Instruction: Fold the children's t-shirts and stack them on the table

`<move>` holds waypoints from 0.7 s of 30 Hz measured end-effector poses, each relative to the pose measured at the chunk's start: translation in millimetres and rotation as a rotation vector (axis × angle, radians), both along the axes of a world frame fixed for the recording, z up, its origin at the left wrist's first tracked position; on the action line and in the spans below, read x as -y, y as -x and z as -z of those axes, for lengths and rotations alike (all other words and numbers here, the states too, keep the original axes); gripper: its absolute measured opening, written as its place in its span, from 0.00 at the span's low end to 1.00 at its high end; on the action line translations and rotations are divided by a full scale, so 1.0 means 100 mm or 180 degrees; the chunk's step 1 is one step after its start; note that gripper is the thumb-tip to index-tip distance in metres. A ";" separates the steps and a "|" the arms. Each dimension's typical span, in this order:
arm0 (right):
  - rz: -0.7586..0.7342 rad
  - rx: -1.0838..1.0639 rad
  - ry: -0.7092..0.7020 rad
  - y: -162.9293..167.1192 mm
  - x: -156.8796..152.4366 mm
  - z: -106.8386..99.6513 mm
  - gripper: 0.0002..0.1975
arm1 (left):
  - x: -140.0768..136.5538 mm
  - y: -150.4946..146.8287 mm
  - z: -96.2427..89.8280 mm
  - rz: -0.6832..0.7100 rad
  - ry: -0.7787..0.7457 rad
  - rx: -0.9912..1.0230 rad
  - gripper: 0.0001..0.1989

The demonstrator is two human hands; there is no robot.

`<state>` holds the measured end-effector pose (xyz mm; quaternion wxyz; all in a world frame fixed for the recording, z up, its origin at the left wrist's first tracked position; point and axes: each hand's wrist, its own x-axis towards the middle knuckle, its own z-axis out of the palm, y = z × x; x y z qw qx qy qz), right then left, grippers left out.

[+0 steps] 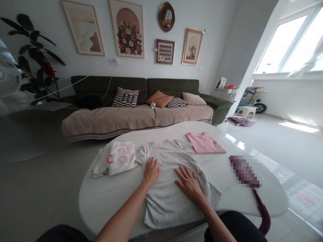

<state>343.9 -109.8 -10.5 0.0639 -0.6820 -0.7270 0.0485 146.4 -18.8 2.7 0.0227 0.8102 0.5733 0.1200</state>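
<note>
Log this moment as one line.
left hand: palm down on gray shirt; right hand: palm down on gray shirt; pink shirt: folded, on table; white clothing: folded, on table

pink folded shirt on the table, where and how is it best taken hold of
Probably by the near right corner of the pink folded shirt, coming from the person's side with the right hand, palm up, slipped under the fold. It lies flat with a straight near edge; its left part sits close against the grey shirt, while that corner lies on bare table.
</note>
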 end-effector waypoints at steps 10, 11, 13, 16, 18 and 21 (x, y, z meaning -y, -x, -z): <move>-0.0091 -0.0052 -0.0055 -0.05 -0.02 0.06 0.29 | -0.12 0.07 0.23 -0.0082 -0.0052 -0.0190 0.29; -0.0102 -0.0045 -0.0061 -0.06 -0.02 0.06 0.28 | -0.13 0.07 0.23 -0.0073 -0.0052 -0.0203 0.29; -0.0124 -0.0030 -0.0049 -0.06 -0.02 0.07 0.28 | -0.16 0.07 0.24 -0.0066 -0.0050 -0.0208 0.29; -0.0152 -0.0015 0.0001 -0.06 -0.03 0.07 0.29 | -0.18 0.07 0.24 -0.0099 -0.0060 -0.0209 0.29; -0.0137 -0.0011 0.0014 -0.07 -0.04 0.08 0.29 | -0.18 0.06 0.23 -0.0101 -0.0053 -0.0210 0.29; -0.0073 -0.0042 0.0005 -0.07 -0.05 0.07 0.28 | -0.16 0.06 0.22 -0.0118 -0.0045 -0.0196 0.28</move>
